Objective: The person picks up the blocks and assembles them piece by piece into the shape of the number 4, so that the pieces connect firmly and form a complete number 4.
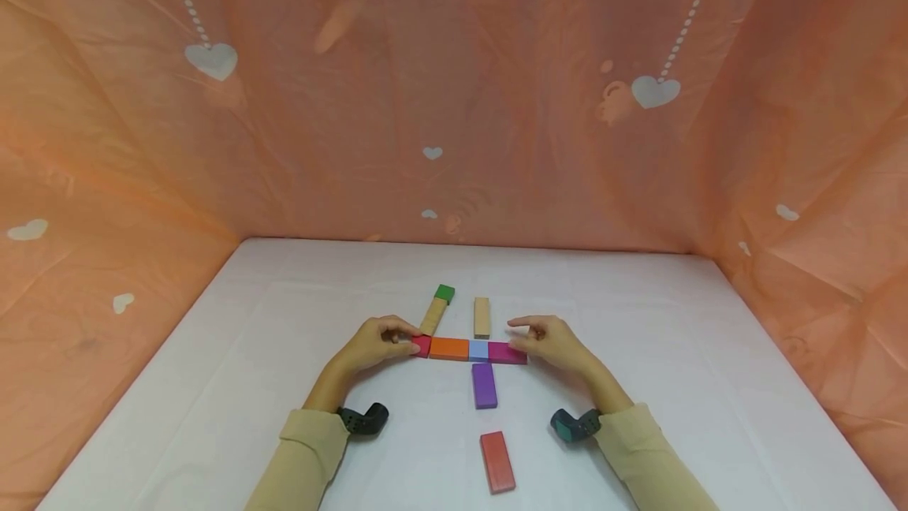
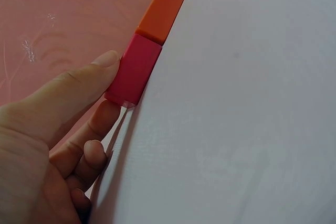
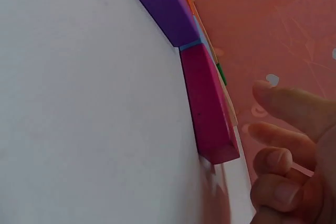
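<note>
A row of wooden blocks lies across the table. From left to right it runs red block (image 1: 422,345), orange block (image 1: 449,349), light blue block (image 1: 478,351) and magenta block (image 1: 502,352). At the row's left end my left hand (image 1: 373,345) holds the red block, thumb (image 2: 108,59) along its side and a fingertip at its end face. My right hand (image 1: 556,344) is by the magenta block's outer end, thumb and index finger spread. In the right wrist view a gap shows between those fingers and the magenta block (image 3: 209,103), and nothing is held.
Behind the row lie a slanted plain wood block (image 1: 433,316) with a green block (image 1: 444,292) at its far end, and another plain block (image 1: 482,317). In front are a purple block (image 1: 485,386) and a reddish block (image 1: 498,462). Orange sheeting (image 1: 468,101) surrounds the white table (image 1: 284,298).
</note>
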`<state>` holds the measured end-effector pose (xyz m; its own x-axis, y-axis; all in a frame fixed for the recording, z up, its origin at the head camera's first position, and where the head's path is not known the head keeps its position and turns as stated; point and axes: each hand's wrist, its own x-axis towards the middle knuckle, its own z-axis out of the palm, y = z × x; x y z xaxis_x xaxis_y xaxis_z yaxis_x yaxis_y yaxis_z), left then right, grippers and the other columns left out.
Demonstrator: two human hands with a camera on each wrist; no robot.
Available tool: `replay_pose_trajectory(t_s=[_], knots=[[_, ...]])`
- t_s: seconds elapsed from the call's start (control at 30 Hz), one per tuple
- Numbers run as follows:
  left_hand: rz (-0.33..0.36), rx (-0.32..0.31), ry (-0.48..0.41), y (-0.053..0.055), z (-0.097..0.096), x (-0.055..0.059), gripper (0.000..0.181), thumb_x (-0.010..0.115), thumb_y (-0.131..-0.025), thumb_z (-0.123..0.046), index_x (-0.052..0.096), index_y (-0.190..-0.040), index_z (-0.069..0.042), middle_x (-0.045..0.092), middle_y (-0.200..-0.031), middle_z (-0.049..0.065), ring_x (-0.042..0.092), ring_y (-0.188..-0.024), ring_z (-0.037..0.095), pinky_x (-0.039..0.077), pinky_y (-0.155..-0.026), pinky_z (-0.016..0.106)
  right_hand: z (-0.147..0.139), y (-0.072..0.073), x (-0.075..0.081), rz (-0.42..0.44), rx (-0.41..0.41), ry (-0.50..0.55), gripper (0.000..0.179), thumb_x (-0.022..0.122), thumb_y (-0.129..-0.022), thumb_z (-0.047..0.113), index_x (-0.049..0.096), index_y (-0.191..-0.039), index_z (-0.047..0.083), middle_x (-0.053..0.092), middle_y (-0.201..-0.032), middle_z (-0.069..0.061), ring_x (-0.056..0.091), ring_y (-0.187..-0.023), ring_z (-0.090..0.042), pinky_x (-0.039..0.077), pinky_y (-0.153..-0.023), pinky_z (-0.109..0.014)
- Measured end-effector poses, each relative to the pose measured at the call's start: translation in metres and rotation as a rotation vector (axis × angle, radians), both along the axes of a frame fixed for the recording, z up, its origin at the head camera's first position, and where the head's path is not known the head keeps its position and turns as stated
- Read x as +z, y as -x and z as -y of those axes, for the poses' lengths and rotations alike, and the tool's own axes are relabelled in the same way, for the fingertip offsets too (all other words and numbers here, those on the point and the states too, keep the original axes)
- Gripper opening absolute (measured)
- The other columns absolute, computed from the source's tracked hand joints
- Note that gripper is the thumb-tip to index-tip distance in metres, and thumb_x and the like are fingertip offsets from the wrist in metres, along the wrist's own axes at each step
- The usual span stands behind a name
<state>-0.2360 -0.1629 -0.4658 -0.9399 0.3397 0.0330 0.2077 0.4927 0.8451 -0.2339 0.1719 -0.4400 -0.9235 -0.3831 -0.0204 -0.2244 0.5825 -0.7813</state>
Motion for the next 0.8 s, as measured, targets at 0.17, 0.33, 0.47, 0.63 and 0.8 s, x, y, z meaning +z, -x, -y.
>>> replay_pose_trajectory(t_s=[0.17,0.33,0.47,0.63,0.8], knots=[[0.007,0.011,0.013,0.0,-0.001,0.0,0.026,0.076,-0.082,-0.02,0.074,-0.104,-0.007,0.062,-0.091,0.008,0.045,-0.079,0.011,0.037,-0.068,0.02,0.006,0.007,0.004,0.021,0.006,0.02,0.041,0.07,-0.087,0.019,0.064,-0.122,-0.001,0.043,-0.064,0.003,0.04,-0.061,-0.009,0.033,-0.057,-0.02],[0.013,0.018,0.025,0.0,-0.001,0.001,0.025,0.076,-0.081,-0.02,0.074,-0.104,-0.008,0.061,-0.089,0.006,0.045,-0.079,0.012,0.038,-0.068,0.02,0.01,0.014,0.007,0.038,0.012,0.037,0.041,0.069,-0.088,0.019,0.063,-0.122,-0.002,0.043,-0.064,0.003,0.041,-0.061,-0.009,0.034,-0.057,-0.02],[0.024,0.018,0.023,0.0,-0.002,0.001,0.025,0.076,-0.081,-0.02,0.074,-0.104,-0.009,0.061,-0.089,0.005,0.046,-0.08,0.012,0.038,-0.069,0.02,0.012,0.02,0.009,0.044,0.016,0.051,0.041,0.069,-0.088,0.019,0.063,-0.122,-0.003,0.044,-0.063,0.003,0.042,-0.06,-0.01,0.035,-0.057,-0.02],[0.023,0.012,0.019,-0.001,-0.002,0.001,0.025,0.076,-0.082,-0.02,0.074,-0.104,-0.009,0.06,-0.088,0.004,0.046,-0.079,0.013,0.038,-0.068,0.02,0.017,0.026,0.011,0.082,-0.002,0.076,0.043,0.07,-0.087,0.019,0.062,-0.123,-0.003,0.045,-0.062,0.004,0.043,-0.06,-0.01,0.036,-0.057,-0.02],[0.018,0.01,0.015,0.0,-0.002,0.001,0.025,0.076,-0.081,-0.02,0.074,-0.104,-0.009,0.06,-0.088,0.004,0.045,-0.078,0.012,0.038,-0.068,0.02,0.02,0.032,0.01,0.124,-0.022,0.121,0.045,0.07,-0.087,0.018,0.06,-0.125,-0.004,0.043,-0.062,0.005,0.041,-0.06,-0.01,0.034,-0.056,-0.02]])
